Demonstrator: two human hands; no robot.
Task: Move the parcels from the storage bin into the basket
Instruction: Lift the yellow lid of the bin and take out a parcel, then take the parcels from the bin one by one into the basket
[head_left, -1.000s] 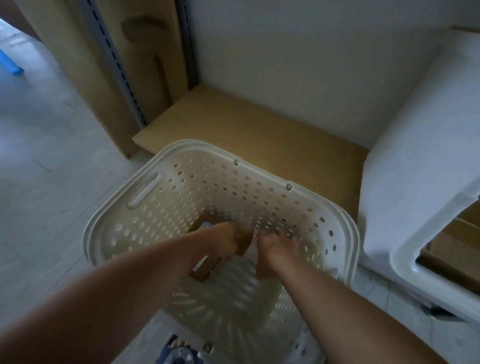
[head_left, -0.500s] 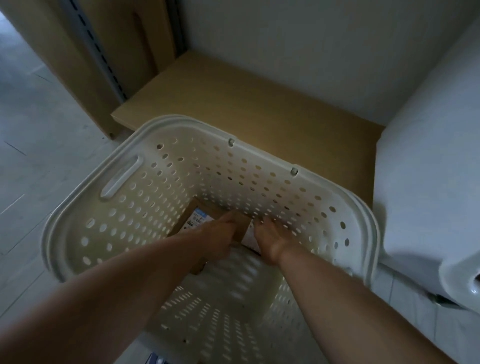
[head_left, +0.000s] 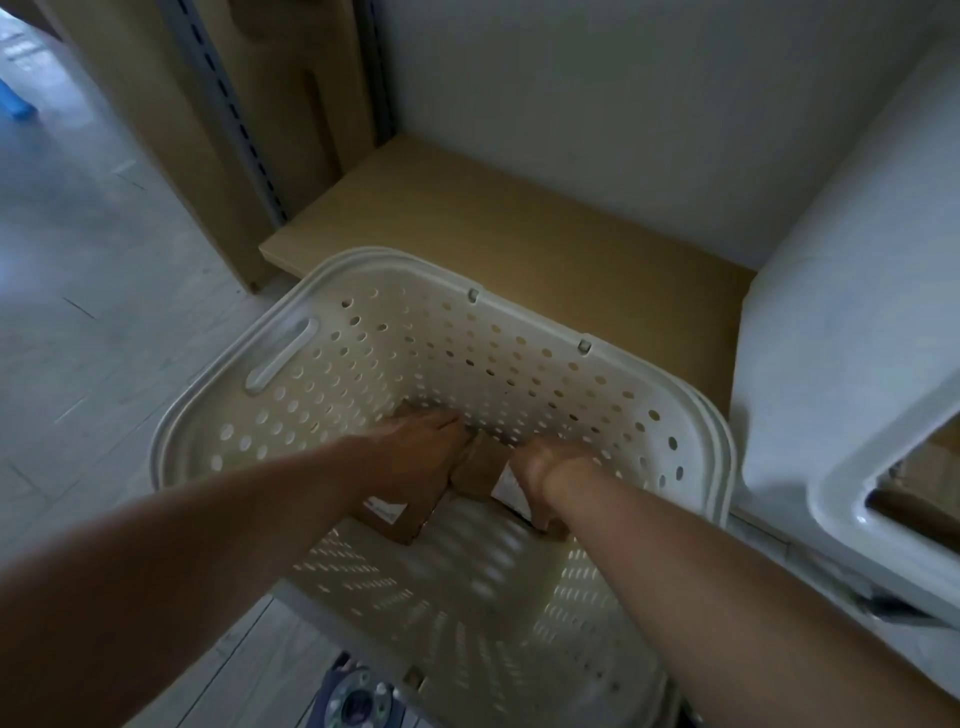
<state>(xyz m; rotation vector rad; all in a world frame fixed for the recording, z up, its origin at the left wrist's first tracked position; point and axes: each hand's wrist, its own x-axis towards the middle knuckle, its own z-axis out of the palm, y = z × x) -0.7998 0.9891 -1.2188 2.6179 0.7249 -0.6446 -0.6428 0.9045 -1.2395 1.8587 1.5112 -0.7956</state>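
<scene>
Two forearms are reached from the lower frame into the perforated basket (head_left: 670, 426) at centre. Brown parcels (head_left: 475, 473) are seen on its floor; the left hand (head_left: 421, 452) is laid over one, the right hand (head_left: 540, 467) beside another, though whether either grip is clamped cannot be told. Farther right, the white storage bin (head_left: 831, 364) is seen.

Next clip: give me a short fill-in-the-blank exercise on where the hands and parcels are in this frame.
1. Both hands reach down inside the perforated white ____.
2. The left hand rests on a brown ____ parcel at the basket's bottom.
3. The right hand is at a parcel with a ____ label.
4. The storage bin stands to the ____ of the basket.

Missing words: basket; cardboard; white; right
</scene>
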